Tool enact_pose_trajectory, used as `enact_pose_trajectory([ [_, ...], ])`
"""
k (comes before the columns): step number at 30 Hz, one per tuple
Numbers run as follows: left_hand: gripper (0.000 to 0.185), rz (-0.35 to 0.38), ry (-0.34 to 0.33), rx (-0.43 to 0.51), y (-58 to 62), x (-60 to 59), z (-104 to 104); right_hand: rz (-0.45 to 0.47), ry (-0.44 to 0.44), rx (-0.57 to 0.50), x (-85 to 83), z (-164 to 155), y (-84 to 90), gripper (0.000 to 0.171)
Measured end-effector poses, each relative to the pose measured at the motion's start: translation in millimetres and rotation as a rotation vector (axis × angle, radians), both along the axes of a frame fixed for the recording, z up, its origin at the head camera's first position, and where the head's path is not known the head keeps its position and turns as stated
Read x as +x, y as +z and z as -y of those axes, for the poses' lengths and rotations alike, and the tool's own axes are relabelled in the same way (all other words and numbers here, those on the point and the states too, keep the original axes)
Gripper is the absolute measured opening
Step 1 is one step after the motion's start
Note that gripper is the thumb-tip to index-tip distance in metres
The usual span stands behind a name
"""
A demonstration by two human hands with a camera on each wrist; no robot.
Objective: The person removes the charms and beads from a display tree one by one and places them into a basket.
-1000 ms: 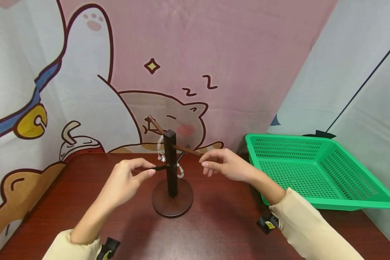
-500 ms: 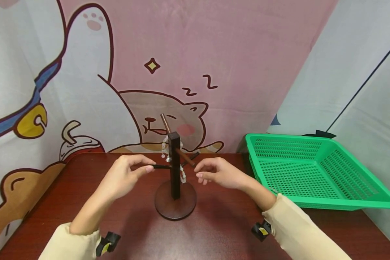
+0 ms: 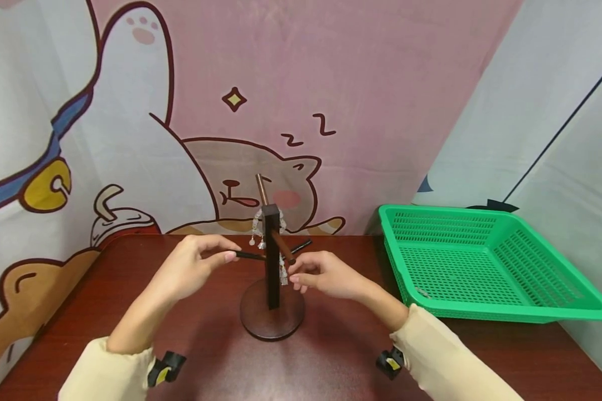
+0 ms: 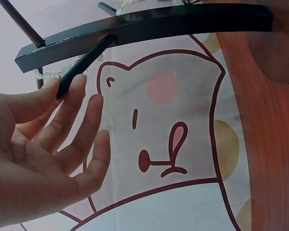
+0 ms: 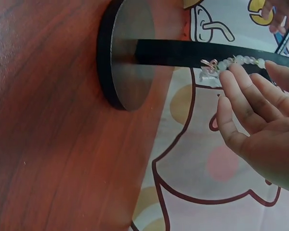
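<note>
Left hand (image 3: 193, 272): forearm reaching forward, thumb and forefinger pinching the black peg (image 3: 249, 255) near its tip.
Right hand (image 3: 326, 277): fingers loosely bent, thumb parted, grip slack.
Stand (image 3: 272, 281): upright, between both hands.
Brown peg (image 3: 283, 248): end just above right fingertips.
Bracelet (image 5: 241, 60): beside right fingertips; contact unclear.

Plastic basket (image 3: 506, 312), green, rectangular, perforated — at right on the table (image 3: 341, 356), reddish-brown, wood-grained. Fabric backdrop (image 3: 376, 83), pink and white — printed with cartoon animals (image 3: 205, 172), yellow bell (image 3: 37, 191), lidded drink (image 3: 125, 221).
</note>
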State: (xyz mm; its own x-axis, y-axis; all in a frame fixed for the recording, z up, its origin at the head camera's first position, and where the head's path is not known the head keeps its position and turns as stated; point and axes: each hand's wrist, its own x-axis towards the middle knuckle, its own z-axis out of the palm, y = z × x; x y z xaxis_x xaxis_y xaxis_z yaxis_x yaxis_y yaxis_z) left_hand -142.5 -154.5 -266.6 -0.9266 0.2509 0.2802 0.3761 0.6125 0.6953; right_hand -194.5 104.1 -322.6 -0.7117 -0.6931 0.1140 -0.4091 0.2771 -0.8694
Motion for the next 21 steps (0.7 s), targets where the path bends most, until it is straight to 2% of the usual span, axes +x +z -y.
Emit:
enact_pose_trajectory([
  [9, 0.012, 0.0, -0.013, 0.015, -0.3, -0.8, 0, -0.039, -0.014, -0.056, 0.9, 10, -6.4, 0.006],
  [21, 0.012, 0.006, -0.008, 0.008, 0.5, -0.5, 0, -0.058, -0.009, -0.043, 0.7, 13, -6.0, 0.006],
])
